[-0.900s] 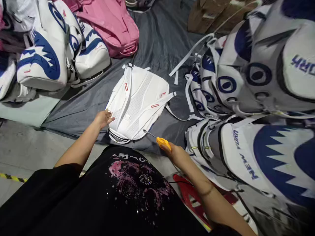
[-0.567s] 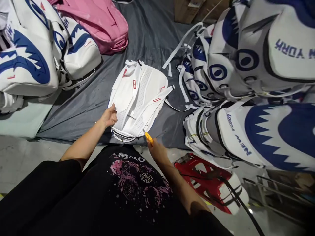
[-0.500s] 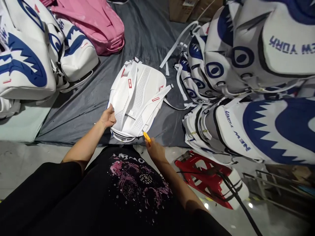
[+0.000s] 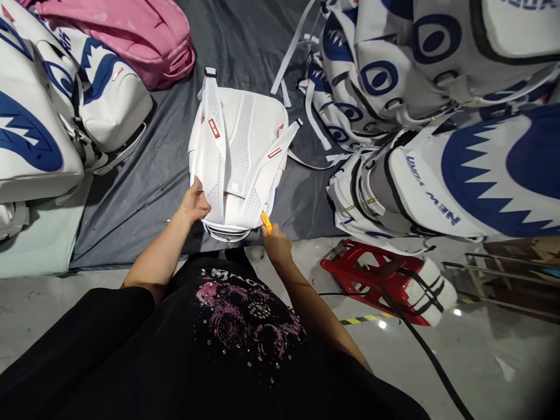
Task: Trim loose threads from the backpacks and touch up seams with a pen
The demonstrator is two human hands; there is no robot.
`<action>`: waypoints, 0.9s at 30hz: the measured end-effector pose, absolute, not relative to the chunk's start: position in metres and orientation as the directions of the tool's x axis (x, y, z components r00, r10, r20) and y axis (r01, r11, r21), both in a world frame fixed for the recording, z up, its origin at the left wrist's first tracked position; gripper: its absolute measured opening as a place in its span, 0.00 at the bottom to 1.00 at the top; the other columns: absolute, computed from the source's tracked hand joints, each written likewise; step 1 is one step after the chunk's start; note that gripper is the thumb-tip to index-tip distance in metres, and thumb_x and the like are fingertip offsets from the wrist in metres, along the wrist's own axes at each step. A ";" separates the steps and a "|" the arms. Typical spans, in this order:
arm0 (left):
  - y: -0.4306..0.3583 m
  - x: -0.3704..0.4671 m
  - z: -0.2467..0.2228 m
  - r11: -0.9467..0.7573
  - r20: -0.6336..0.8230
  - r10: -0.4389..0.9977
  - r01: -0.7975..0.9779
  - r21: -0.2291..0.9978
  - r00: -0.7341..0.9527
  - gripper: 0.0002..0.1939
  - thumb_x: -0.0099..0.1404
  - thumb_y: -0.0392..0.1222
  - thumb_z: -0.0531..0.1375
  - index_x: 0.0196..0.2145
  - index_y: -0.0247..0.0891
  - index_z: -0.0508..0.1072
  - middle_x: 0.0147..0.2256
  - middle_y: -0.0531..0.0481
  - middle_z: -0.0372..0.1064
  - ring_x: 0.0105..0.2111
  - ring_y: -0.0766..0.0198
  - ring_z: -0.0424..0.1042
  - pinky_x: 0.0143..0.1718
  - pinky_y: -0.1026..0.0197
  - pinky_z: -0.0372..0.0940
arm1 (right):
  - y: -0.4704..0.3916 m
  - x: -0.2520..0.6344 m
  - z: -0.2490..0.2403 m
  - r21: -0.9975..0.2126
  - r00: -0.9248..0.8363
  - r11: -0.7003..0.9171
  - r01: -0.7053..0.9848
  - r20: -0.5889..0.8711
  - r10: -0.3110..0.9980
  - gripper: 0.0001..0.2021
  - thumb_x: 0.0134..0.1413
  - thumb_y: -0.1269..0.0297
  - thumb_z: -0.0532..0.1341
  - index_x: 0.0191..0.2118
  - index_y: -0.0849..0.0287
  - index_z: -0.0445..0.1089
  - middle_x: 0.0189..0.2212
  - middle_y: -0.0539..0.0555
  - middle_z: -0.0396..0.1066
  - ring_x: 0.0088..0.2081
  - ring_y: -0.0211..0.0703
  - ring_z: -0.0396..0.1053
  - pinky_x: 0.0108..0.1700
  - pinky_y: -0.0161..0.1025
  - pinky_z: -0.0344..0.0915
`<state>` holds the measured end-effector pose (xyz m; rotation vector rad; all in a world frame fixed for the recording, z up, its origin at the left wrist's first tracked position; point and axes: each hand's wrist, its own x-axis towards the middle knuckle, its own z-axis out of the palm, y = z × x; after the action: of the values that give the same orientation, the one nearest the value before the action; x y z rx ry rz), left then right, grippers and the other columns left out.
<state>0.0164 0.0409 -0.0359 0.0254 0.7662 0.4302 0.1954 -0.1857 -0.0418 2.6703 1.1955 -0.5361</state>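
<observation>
A white backpack (image 4: 238, 140) lies on the grey cloth with its straps facing up. Red-edged labels mark both shoulder straps, and a dotted mesh strip runs down the middle. My left hand (image 4: 195, 202) is closed on the bag's lower left side, thumb on top. In my right hand (image 4: 277, 242) is a yellow-handled tool (image 4: 266, 223) that looks like thread snips. Its tip is at the lower end of the right strap; I cannot make out whether the blades touch it. The zipped top edge of the bag points toward me.
White and blue shark-patterned backpacks (image 4: 490, 175) are piled on the right, loose straps hanging toward the middle. More such bags (image 4: 114, 99) and a pink backpack (image 4: 144, 41) lie on the left. A red stool (image 4: 371, 265) stands on the floor at right, near a black cable (image 4: 431, 359).
The backpack has turned a little and lies straighter, its left strap now more upright. My right hand with the yellow tool has moved up along the bag's right side. The view has shifted.
</observation>
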 end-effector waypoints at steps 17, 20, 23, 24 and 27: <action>0.041 0.029 -0.047 0.876 -0.656 0.452 -0.439 0.200 0.604 0.37 0.74 0.65 0.40 0.67 0.38 0.60 0.40 0.42 0.80 0.35 0.56 0.81 0.21 0.65 0.70 | -0.143 0.237 -0.075 -0.246 0.518 -0.551 0.797 -0.192 0.834 0.19 0.63 0.63 0.55 0.56 0.68 0.65 0.48 0.65 0.74 0.46 0.54 0.68 0.52 0.45 0.54; 0.042 0.027 -0.044 0.881 -0.632 0.454 -0.424 0.211 0.628 0.39 0.72 0.68 0.39 0.64 0.38 0.64 0.42 0.40 0.79 0.39 0.53 0.81 0.23 0.64 0.72 | -0.151 0.237 -0.075 -0.260 0.532 -0.561 0.786 -0.179 0.828 0.20 0.64 0.63 0.54 0.58 0.68 0.65 0.50 0.65 0.73 0.48 0.54 0.69 0.56 0.46 0.53; 0.042 0.020 -0.038 0.893 -0.590 0.444 -0.391 0.225 0.674 0.43 0.69 0.72 0.37 0.63 0.38 0.65 0.45 0.37 0.78 0.43 0.50 0.80 0.28 0.59 0.76 | -0.171 0.235 -0.062 -0.229 0.494 -0.540 0.810 -0.229 0.839 0.20 0.69 0.58 0.52 0.57 0.66 0.66 0.49 0.64 0.74 0.48 0.53 0.69 0.54 0.45 0.54; 0.042 0.017 -0.036 0.904 -0.580 0.424 -0.368 0.220 0.696 0.44 0.69 0.73 0.37 0.63 0.38 0.65 0.46 0.35 0.77 0.45 0.49 0.79 0.30 0.57 0.76 | -0.179 0.234 -0.057 -0.218 0.484 -0.538 0.814 -0.259 0.836 0.20 0.69 0.56 0.52 0.56 0.66 0.67 0.47 0.64 0.74 0.46 0.52 0.70 0.52 0.44 0.56; 0.042 0.011 -0.037 0.937 -0.554 0.350 -0.297 0.186 0.755 0.46 0.67 0.74 0.37 0.64 0.37 0.64 0.48 0.31 0.75 0.51 0.44 0.76 0.30 0.55 0.77 | -0.204 0.226 -0.045 -0.169 0.519 -0.608 0.775 -0.378 0.767 0.19 0.71 0.56 0.51 0.54 0.66 0.67 0.41 0.62 0.76 0.40 0.50 0.71 0.43 0.40 0.57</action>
<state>0.0111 0.0423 -0.0366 0.0881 0.6214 0.3531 0.2257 -0.2041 -0.0451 2.7198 1.3807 -0.6612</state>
